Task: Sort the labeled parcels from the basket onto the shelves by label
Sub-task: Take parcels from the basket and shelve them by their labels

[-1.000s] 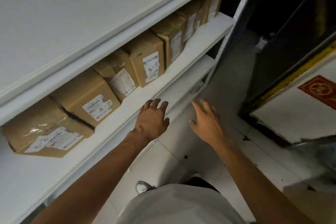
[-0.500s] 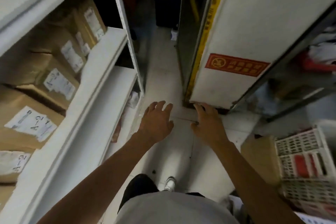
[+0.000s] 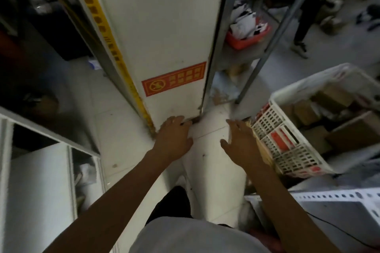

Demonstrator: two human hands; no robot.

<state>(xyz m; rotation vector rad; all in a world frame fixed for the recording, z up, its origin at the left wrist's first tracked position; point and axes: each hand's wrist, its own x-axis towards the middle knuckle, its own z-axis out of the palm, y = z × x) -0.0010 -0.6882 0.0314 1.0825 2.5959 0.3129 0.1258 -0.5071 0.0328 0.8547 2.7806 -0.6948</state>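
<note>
A white plastic lattice basket point(image 3: 287, 141) stands on the floor at the right, with several brown cardboard parcels point(image 3: 306, 113) inside it. My left hand point(image 3: 173, 137) hovers over the floor in the middle, fingers spread, holding nothing. My right hand point(image 3: 241, 142) is stretched out just left of the basket's near corner, also open and empty. The white shelf unit point(image 3: 39, 187) shows only at the lower left; the labeled boxes on it are out of view.
A white pillar point(image 3: 164, 37) with a red sign and a yellow strip rises straight ahead. A metal rack point(image 3: 253, 51) with a red tray stands behind the basket. A person's legs point(image 3: 302, 33) are at the far right. A perforated white shelf edge point(image 3: 333, 197) lies at the lower right.
The view has swung right, away from the shelf of A-2 boxes toward the pillar and the basket. Both hands stay open and now sit close to the basket.
</note>
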